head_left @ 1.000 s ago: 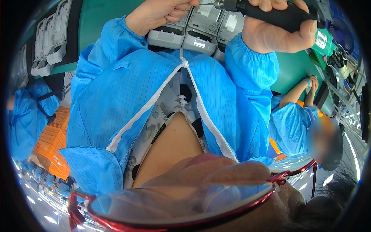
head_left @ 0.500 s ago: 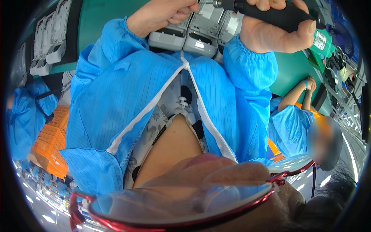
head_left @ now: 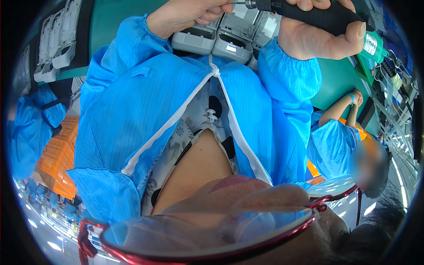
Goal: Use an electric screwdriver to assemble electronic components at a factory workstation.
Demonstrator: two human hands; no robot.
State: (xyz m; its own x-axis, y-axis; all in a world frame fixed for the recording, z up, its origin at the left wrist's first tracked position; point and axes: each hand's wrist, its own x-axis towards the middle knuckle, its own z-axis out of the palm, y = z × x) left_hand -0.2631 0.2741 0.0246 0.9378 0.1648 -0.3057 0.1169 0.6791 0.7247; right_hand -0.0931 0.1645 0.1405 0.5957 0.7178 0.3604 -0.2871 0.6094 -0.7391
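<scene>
My right hand (head_left: 318,37) wraps round the black grip of an electric screwdriver (head_left: 324,17) with a green end. The tool lies nearly level, its thin bit pointing left. At the bit's tip, my left hand (head_left: 190,15) has its fingers pinched together; whether a screw is between them is too small to tell. Just below and behind the hands are several light grey plastic housings (head_left: 234,46) standing side by side on the bench, partly covered by my hands and sleeves.
More grey housings (head_left: 57,42) lie on a dark mat at the left of the green bench (head_left: 108,26). Orange crates (head_left: 62,154) stand at the lower left beside a person in blue (head_left: 28,132). Another person's clasped hands (head_left: 354,98) rest at the bench's right edge. Cables run along the right.
Both hands and the screwdriver have shifted very slightly to the right in the picture. The left fingers still meet the bit's tip, and the right hand keeps its grip.
</scene>
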